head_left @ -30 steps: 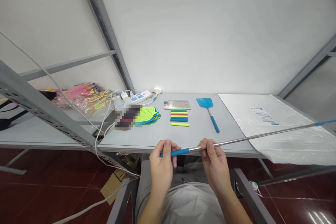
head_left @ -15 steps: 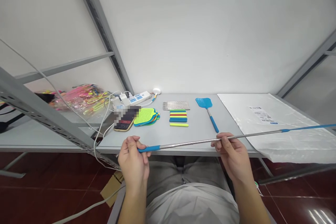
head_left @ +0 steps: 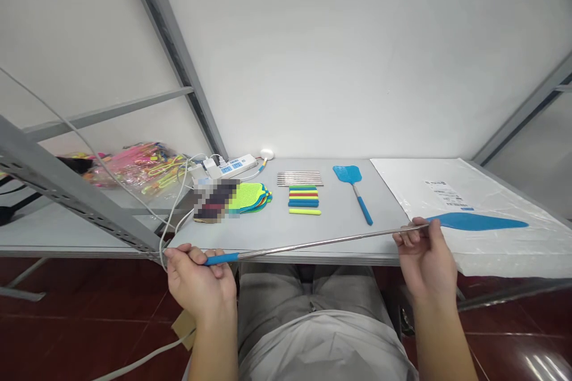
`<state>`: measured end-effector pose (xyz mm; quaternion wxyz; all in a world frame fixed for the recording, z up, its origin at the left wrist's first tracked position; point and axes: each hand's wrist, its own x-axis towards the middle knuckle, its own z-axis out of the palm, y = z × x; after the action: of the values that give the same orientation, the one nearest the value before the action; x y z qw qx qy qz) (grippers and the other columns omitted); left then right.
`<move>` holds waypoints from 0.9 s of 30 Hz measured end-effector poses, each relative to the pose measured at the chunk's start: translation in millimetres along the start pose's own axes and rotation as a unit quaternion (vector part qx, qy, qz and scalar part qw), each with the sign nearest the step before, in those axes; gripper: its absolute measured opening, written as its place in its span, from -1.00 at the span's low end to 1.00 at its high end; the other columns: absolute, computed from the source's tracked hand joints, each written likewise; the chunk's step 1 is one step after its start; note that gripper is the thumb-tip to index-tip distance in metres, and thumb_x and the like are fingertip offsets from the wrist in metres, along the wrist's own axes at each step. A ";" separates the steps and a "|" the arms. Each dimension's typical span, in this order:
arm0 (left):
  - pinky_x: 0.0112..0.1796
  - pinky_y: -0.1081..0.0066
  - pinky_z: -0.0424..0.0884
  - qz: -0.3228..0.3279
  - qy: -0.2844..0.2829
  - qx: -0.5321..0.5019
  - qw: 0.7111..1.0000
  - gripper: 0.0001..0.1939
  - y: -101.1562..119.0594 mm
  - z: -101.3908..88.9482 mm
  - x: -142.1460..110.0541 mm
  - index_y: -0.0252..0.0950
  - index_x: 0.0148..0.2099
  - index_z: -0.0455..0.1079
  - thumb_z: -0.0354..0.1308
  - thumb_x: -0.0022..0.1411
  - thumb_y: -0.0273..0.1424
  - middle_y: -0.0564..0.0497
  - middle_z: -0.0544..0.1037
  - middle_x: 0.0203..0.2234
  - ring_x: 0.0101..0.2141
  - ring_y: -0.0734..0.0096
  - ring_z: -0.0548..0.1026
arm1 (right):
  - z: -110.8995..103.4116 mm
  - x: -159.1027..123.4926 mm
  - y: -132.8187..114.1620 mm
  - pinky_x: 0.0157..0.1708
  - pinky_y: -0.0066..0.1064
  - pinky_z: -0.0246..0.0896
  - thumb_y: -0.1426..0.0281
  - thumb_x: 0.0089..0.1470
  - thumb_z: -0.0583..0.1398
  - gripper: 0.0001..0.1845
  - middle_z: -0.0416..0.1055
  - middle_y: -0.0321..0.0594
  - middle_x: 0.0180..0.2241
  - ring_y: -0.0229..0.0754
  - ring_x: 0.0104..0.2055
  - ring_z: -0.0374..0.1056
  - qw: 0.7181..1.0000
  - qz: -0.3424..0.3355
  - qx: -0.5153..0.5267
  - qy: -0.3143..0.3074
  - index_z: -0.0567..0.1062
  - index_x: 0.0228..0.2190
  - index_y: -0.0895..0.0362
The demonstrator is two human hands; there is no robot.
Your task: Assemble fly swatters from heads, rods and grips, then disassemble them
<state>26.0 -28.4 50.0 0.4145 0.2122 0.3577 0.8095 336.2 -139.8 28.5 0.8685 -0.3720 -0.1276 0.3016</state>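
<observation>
An extended fly swatter (head_left: 313,243) with a telescopic metal rod spans the space between my hands. My left hand (head_left: 201,280) is closed around its blue grip at the left end. At the right end, my right hand (head_left: 424,256) pinches the rod just below the blue swatter head, which is seen nearly edge-on over the white package. A second, shorter blue fly swatter (head_left: 353,187) lies on the table beyond the rod. Left of it are a row of metal rods (head_left: 299,178), several coloured grips (head_left: 304,203) and a stack of swatter heads (head_left: 250,197).
A phone (head_left: 217,202), partly pixelated, lies left of the swatter heads, with a power strip (head_left: 236,166) and cables behind it. A white package (head_left: 500,256) covers the table's right side. Metal shelf posts (head_left: 179,59) stand left and right. Bagged colourful items (head_left: 138,169) lie far left.
My left hand has moved left with the grip. My right hand has slid right along the rod to the swatter head, and the head has turned to show more of its face.
</observation>
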 end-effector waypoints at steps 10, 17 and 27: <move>-0.65 0.52 0.19 -0.002 0.012 0.063 0.998 -0.75 -13.6 4.4 -17.3 -0.29 -0.33 0.34 0.06 0.27 -0.21 0.19 0.36 -0.70 -0.77 0.62 0.13 | 31.2 -37.2 46.6 -0.33 -0.38 0.22 0.25 0.13 0.21 -0.77 0.38 -0.27 -0.40 -0.27 -0.39 0.27 0.997 -0.050 -0.065 0.006 0.48 -0.46 0.13; -0.64 0.55 0.21 0.027 -0.009 0.140 0.990 -0.71 -34.1 6.8 -40.1 -0.33 -0.30 0.42 0.11 0.25 -0.18 0.12 0.40 -0.71 -0.66 0.48 0.37 | 43.7 -58.5 48.4 -0.11 -0.23 0.21 0.18 0.25 0.09 -0.65 0.52 -0.14 -0.24 -0.18 -0.25 0.39 0.993 -0.066 -0.089 -0.030 0.53 -0.41 0.12; -0.39 0.39 0.46 0.011 -0.040 0.043 0.998 -0.69 -25.8 2.5 -25.3 -0.26 -0.25 0.32 0.05 0.34 -0.11 0.25 0.35 -0.75 -0.76 0.61 0.22 | 36.5 -34.9 33.6 -0.23 -0.24 0.35 -0.05 0.13 0.12 -0.47 0.54 -0.13 -0.28 -0.17 -0.34 0.42 0.988 0.138 0.000 -0.065 0.57 -0.22 0.13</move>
<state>55.3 -37.8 31.0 0.4099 0.2659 0.3726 0.7890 278.1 -122.4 29.5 0.8084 -0.3654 -0.1308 0.4425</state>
